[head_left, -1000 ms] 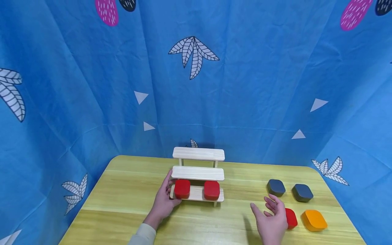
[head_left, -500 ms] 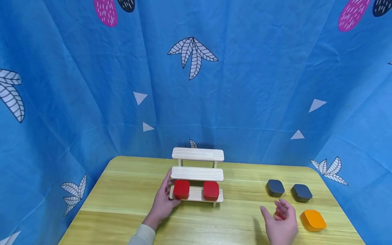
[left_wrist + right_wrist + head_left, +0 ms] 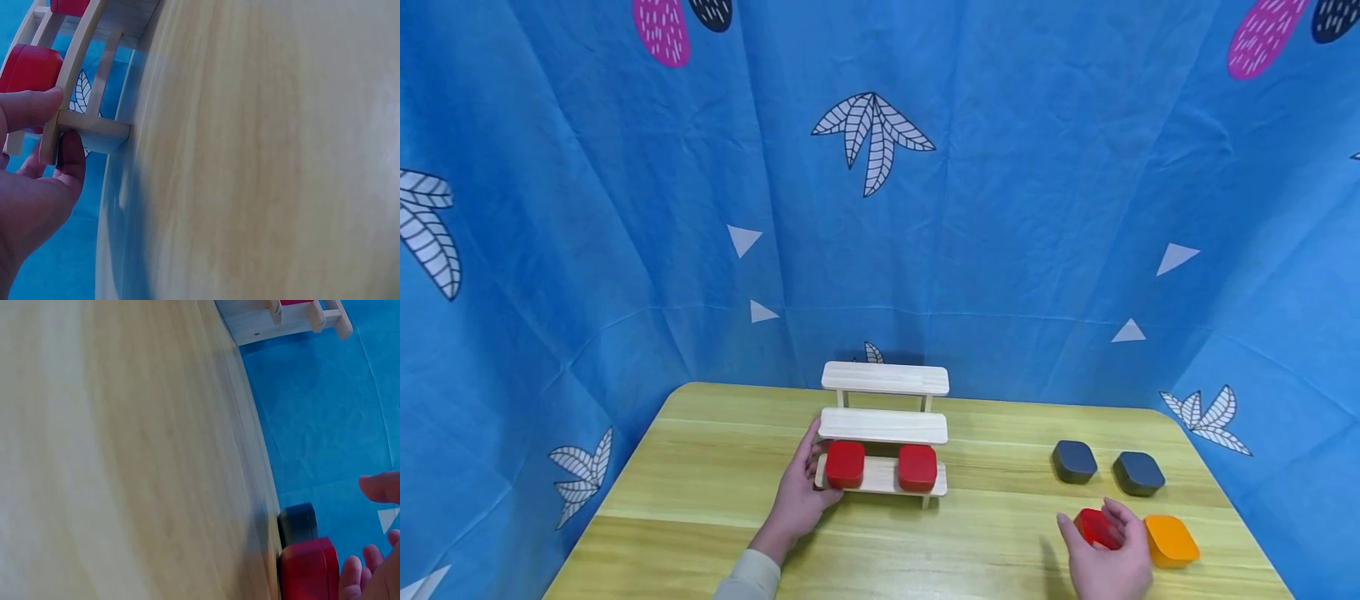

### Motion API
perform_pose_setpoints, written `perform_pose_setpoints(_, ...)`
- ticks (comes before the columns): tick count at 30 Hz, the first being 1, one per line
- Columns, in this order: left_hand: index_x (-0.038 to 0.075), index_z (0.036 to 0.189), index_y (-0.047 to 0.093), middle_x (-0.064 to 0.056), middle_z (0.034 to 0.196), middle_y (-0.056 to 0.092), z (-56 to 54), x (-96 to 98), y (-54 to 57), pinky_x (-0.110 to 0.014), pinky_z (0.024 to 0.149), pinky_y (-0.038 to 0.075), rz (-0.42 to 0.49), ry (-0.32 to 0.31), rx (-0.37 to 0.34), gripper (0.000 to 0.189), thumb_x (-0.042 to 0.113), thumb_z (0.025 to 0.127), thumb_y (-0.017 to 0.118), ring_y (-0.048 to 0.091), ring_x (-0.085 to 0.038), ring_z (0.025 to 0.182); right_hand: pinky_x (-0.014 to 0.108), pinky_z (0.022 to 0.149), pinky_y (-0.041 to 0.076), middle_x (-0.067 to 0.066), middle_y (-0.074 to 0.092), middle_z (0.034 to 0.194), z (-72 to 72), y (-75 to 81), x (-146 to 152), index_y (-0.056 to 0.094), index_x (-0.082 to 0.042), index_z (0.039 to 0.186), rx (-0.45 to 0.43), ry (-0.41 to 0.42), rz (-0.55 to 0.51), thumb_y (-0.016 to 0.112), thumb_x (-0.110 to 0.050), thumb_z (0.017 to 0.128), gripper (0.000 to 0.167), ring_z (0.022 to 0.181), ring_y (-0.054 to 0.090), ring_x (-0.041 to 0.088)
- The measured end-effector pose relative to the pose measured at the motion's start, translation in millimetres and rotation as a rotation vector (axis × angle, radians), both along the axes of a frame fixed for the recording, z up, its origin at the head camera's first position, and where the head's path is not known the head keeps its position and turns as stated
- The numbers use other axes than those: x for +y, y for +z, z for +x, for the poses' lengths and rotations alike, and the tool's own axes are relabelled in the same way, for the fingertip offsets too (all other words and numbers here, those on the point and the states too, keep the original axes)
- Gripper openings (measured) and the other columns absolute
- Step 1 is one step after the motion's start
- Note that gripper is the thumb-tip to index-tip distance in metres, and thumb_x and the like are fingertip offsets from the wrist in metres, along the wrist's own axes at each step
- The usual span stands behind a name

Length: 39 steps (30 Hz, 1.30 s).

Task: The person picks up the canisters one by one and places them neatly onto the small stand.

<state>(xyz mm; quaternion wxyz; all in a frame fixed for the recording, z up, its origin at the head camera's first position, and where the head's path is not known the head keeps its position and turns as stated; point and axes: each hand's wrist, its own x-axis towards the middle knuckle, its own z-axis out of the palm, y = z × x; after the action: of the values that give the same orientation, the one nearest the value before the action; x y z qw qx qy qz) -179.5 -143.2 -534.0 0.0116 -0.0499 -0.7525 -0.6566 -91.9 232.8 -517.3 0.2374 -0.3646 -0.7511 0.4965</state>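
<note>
Right hand [image 3: 1110,560], shifted to the near-right red block [image 3: 1093,525];
spread wide, block within reach; left hand [image 3: 801,500] grips wooden rack [image 3: 883,425].

Red block [image 3: 1090,525] partly hidden, shelf [image 3: 883,426] cut off in wrist views

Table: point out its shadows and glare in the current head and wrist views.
Head view: a soft shadow on the table just left of the right hand; left wrist view: a bluish shadow along the table's edge below the rack, pale glare toward the right; right wrist view: a pale streak at left, a dark shadow beside the red block.
</note>
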Motion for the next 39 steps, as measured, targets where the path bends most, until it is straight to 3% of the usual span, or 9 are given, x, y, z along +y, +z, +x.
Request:
perform_pose_setpoints(2,0.027,0.161,0.02,-0.013,0.143,0.045,-0.3,0.0,0.4,-0.035,0.087,0.055,-0.002,-0.001,0.003,0.115,-0.025,0.072,0.07,0.05,-0.032,0.117,0.059,0.097,0.045,0.023,0.053,0.133,0.5,0.6,2,0.051,-0.001,0.139,-0.012,0.0,0.006,0.085,-0.022,0.079,0.072,0.118,0.048,0.042)
perform_pose_setpoints(10,0.025,0.161,0.02,-0.012,0.142,0.046,-0.6,0.5,-0.5,-0.035,0.088,0.054,0.009,0.0,0.005,0.115,-0.026,0.071,0.07,0.049,-0.033,0.122,0.062,0.1,0.039,0.028,0.046,0.135,-0.9,-2.4,11,0.045,0.003,0.141,-0.118,0.038,0.051,0.085,-0.02,0.078,0.079,0.122,0.039,0.048)
perform_pose_setpoints(17,0.032,0.161,0.02,-0.01,0.142,0.046,-1.0,0.1,-1.6,-0.036,0.091,0.053,0.014,0.0,-0.021,0.117,-0.025,0.071,0.07,0.048,-0.032,0.122,0.065,0.077,0.047,0.033,0.032,0.137,-1.4,-5.3,17,0.041,-0.004,0.143,-0.284,0.046,0.064,0.087,-0.024,0.074,0.086,0.128,0.02,0.054)
perform_pose_setpoints(20,0.031,0.161,0.02,-0.011,0.143,0.047,-1.0,-0.1,-1.5,-0.037,0.092,0.052,0.015,-0.002,-0.018,0.117,-0.026,0.071,0.069,0.048,-0.032,0.122,0.064,0.074,0.046,0.035,0.03,0.136,-1.0,-6.9,20,0.04,-0.004,0.143,-0.324,0.052,0.069,0.088,-0.026,0.073,0.087,0.127,0.019,0.056)
perform_pose_setpoints(28,0.03,0.161,0.021,-0.013,0.143,0.046,-2.6,-0.5,-2.8,-0.036,0.089,0.054,0.018,-0.01,0.001,0.116,-0.026,0.071,0.069,0.049,-0.034,0.122,0.068,0.08,0.04,0.034,0.03,0.134,-4.0,-11.8,23,0.035,-0.004,0.147,-0.383,0.067,0.086,0.09,-0.029,0.071,0.097,0.123,0.023,0.054)
perform_pose_setpoints(39,0.031,0.161,0.02,-0.011,0.143,0.046,-0.8,0.4,-0.4,-0.037,0.089,0.054,0.013,0.005,-0.022,0.118,-0.027,0.071,0.069,0.048,-0.032,0.121,0.069,0.084,0.041,0.037,0.028,0.129,-5.4,-20.5,26,0.031,-0.002,0.146,-0.355,0.054,0.017,0.09,-0.023,0.07,0.099,0.119,0.03,0.054)
